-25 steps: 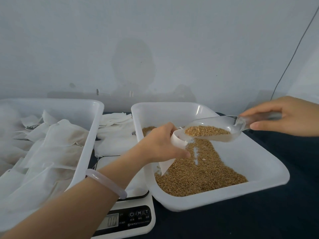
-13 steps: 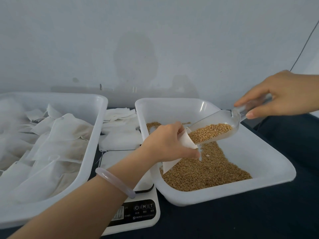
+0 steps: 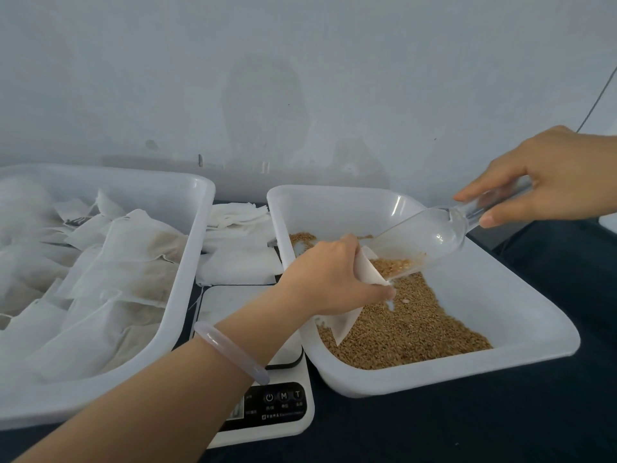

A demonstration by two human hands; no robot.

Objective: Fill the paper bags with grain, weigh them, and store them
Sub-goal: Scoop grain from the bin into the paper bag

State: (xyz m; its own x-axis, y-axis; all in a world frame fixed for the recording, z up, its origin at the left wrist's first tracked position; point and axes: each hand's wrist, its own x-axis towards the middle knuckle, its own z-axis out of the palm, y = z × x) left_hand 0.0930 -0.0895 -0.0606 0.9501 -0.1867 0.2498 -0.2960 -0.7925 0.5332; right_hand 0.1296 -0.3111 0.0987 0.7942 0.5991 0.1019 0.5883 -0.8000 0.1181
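My left hand (image 3: 329, 275) grips a white paper bag (image 3: 345, 324) near its mouth, above the grain tray (image 3: 500, 362) on the right half of the table (image 3: 467, 426). My right hand (image 3: 551, 182) pinches the handle of a clear scoop (image 3: 430, 235), tilted down with its lip at the bag's opening. Grain (image 3: 410, 329) fills the tray's near part. The scale (image 3: 283, 412) sits between this tray and the left tray (image 3: 187, 248) of filled bags (image 3: 127, 262).

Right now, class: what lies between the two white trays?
Head view: a pile of empty paper bags at the back, the scale in front, between the bag tray and grain tray.
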